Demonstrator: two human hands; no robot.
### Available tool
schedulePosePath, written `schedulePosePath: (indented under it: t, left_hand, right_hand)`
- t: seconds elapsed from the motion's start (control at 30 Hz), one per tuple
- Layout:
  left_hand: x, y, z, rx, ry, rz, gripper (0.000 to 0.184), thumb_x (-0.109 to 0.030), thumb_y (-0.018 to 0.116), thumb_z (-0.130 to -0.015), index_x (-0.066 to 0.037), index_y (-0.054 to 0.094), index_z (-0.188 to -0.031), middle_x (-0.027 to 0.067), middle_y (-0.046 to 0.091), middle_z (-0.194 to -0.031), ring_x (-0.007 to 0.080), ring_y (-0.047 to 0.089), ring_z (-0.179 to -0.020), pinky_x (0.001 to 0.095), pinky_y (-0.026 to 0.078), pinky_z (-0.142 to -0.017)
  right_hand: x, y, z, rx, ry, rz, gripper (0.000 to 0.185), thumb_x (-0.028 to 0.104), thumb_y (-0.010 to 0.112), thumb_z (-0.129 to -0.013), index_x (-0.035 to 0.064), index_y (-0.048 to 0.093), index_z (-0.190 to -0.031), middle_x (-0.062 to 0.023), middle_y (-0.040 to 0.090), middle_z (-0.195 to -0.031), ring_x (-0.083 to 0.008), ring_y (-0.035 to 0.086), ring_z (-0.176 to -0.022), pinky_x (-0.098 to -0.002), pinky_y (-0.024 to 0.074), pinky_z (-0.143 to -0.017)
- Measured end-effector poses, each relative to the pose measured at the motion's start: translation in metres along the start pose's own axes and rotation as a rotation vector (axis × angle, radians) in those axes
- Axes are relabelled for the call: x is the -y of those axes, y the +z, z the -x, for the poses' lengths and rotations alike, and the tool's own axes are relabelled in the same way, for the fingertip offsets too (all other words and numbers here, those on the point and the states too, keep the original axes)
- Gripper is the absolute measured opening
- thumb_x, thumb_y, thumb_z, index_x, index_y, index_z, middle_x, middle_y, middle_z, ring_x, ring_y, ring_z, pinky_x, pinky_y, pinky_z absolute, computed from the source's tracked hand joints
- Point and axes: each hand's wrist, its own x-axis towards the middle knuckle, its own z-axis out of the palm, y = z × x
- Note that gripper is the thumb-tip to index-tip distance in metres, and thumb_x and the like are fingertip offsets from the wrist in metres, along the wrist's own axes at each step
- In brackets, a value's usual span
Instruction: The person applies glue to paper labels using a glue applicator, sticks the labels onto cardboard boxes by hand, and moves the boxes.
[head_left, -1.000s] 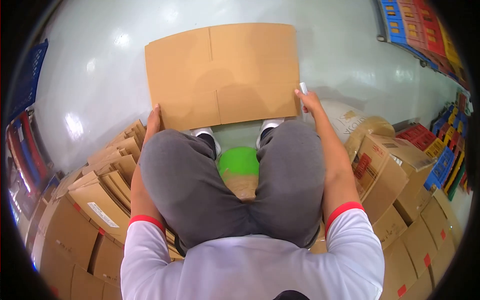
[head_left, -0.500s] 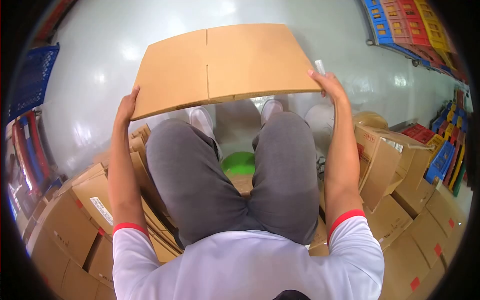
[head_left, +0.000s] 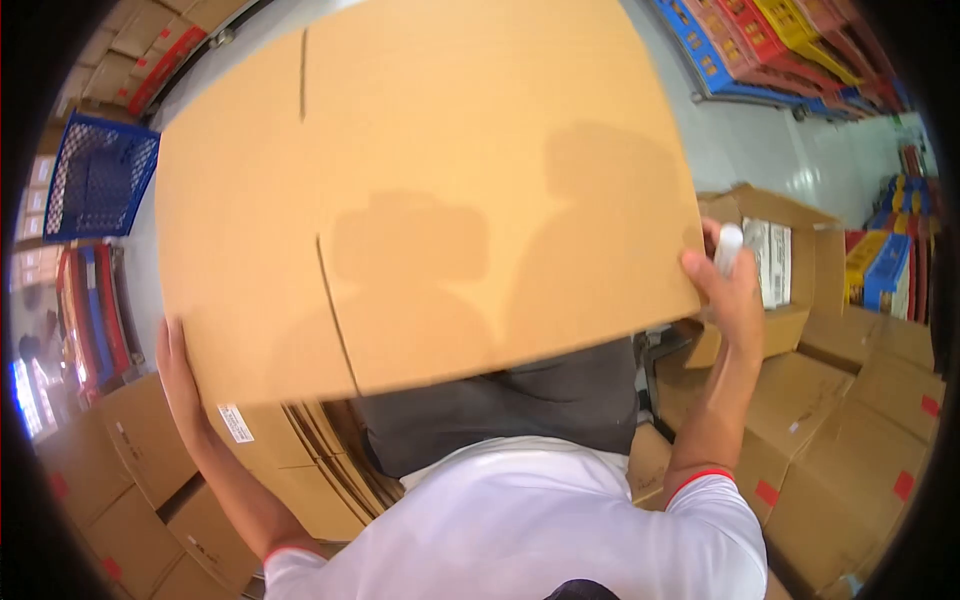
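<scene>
A large flat sheet of brown cardboard (head_left: 430, 200), with two slits in line, is held up over the lap and hides the knees and feet. My left hand (head_left: 178, 365) holds its lower left edge, with the fingers partly behind it. At the right edge my right hand (head_left: 725, 275) pinches the cardboard between thumb and fingers. A white marker-like stick (head_left: 730, 248) is also tucked in my right hand. Shadows fall across the sheet.
An open carton (head_left: 820, 260) with white printed sheets inside stands at the right. Closed cartons (head_left: 850, 490) lie at lower right, others at lower left. Folded cardboard (head_left: 290, 480) is beside the left thigh. A blue basket (head_left: 100, 180) stands left, coloured crates (head_left: 740, 45) upper right.
Both hands have raised the cardboard from near the floor toward the body, and it now looks much larger. The view has shifted, and the shoes and green object are now hidden.
</scene>
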Motion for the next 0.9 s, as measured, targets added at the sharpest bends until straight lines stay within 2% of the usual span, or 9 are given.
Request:
schedulePosePath:
  t: [0.13,0.2,0.43,0.5,0.53,0.63,0.7,0.77,0.9]
  left_hand:
    - [0.034,-0.011,0.076,0.111,0.128,-0.214,0.050,-0.037,0.051,-0.111,0.006,0.057,-0.137,0.0120,0.067,-0.127,0.0220,0.061,-0.115,0.0358,0.046,-0.102]
    - [0.073,-0.016,0.097,0.130,-0.019,-0.162,0.052,-0.037,0.053,-0.110,0.006,0.055,-0.140,0.0146,0.067,-0.130,0.0231,0.061,-0.120,0.0373,0.046,-0.104]
    - [0.107,-0.017,0.093,0.267,-0.037,-0.033,0.057,-0.040,0.057,-0.109,0.004,0.050,-0.145,0.0117,0.062,-0.123,0.0180,0.057,-0.112,0.0363,0.045,-0.100]
    - [0.122,-0.011,0.081,0.225,-0.107,-0.032,0.056,-0.039,0.059,-0.108,0.001,0.048,-0.147,0.0097,0.059,-0.121,0.0168,0.054,-0.108,0.0348,0.045,-0.096]
    - [0.113,-0.007,0.078,0.236,-0.098,-0.039,0.056,-0.038,0.059,-0.108,0.001,0.048,-0.147,0.0097,0.059,-0.121,0.0168,0.054,-0.108,0.0348,0.045,-0.096]
    - [0.080,0.013,0.058,0.184,-0.069,-0.134,0.056,-0.035,0.060,-0.108,-0.002,0.046,-0.152,0.0126,0.058,-0.133,0.0207,0.056,-0.120,0.0378,0.044,-0.105]
    - [0.075,0.027,0.032,0.095,0.231,-0.206,0.057,-0.032,0.059,-0.109,-0.005,0.042,-0.156,0.0149,0.054,-0.148,0.0259,0.052,-0.136,0.0430,0.037,-0.117]
    - [0.035,0.052,0.040,0.078,0.362,-0.310,0.057,-0.030,0.059,-0.109,-0.005,0.042,-0.157,0.0155,0.051,-0.153,0.0282,0.048,-0.142,0.0446,0.034,-0.120]
    - [-0.007,0.086,0.054,0.074,0.687,-0.530,0.056,-0.027,0.063,-0.106,-0.006,0.046,-0.155,0.0142,0.050,-0.157,0.0322,0.045,-0.146,0.0455,0.032,-0.122]
  right_hand:
    - [-0.011,-0.036,0.081,0.080,0.128,-0.054,0.054,0.019,0.083,-0.089,-0.0046,0.063,-0.133,-0.0055,0.072,-0.112,-0.0098,0.066,-0.099,-0.0271,0.0530,-0.088]
    - [-0.023,-0.055,0.104,0.052,0.203,-0.012,0.057,0.019,0.083,-0.088,-0.0038,0.062,-0.135,-0.0051,0.072,-0.112,-0.0112,0.065,-0.099,-0.0283,0.0522,-0.090]
    - [-0.042,-0.086,0.142,0.226,0.144,0.002,0.059,0.017,0.082,-0.088,0.0004,0.062,-0.141,-0.0081,0.073,-0.109,-0.0135,0.065,-0.099,-0.0305,0.0517,-0.093]
    - [-0.043,-0.100,0.146,0.293,0.099,0.311,0.054,0.015,0.081,-0.089,0.0034,0.066,-0.139,-0.0047,0.074,-0.107,-0.0126,0.066,-0.096,-0.0294,0.0524,-0.091]
    - [-0.042,-0.101,0.149,0.106,0.197,0.186,0.048,0.018,0.078,-0.092,0.0065,0.069,-0.137,-0.0028,0.075,-0.102,-0.0103,0.066,-0.094,-0.0306,0.0537,-0.085]
    - [-0.056,-0.135,0.116,-0.308,0.034,0.505,0.039,0.032,0.076,-0.094,0.0056,0.073,-0.122,-0.0113,0.076,-0.097,-0.0223,0.071,-0.088,-0.0381,0.0541,-0.080]
    - [-0.061,-0.145,0.085,-0.416,-0.024,0.643,0.040,0.037,0.075,-0.094,0.0050,0.073,-0.117,-0.0155,0.076,-0.097,-0.0286,0.073,-0.088,-0.0420,0.0544,-0.079]
    - [-0.079,-0.146,0.058,-0.334,0.199,1.056,0.046,0.044,0.079,-0.088,0.0045,0.071,-0.112,-0.0196,0.076,-0.101,-0.0391,0.072,-0.094,-0.0479,0.0549,-0.083]
    - [-0.107,-0.140,0.037,-0.200,0.304,1.172,0.060,0.045,0.086,-0.078,0.0070,0.068,-0.121,-0.0194,0.076,-0.105,-0.0379,0.072,-0.101,-0.0486,0.0555,-0.089]
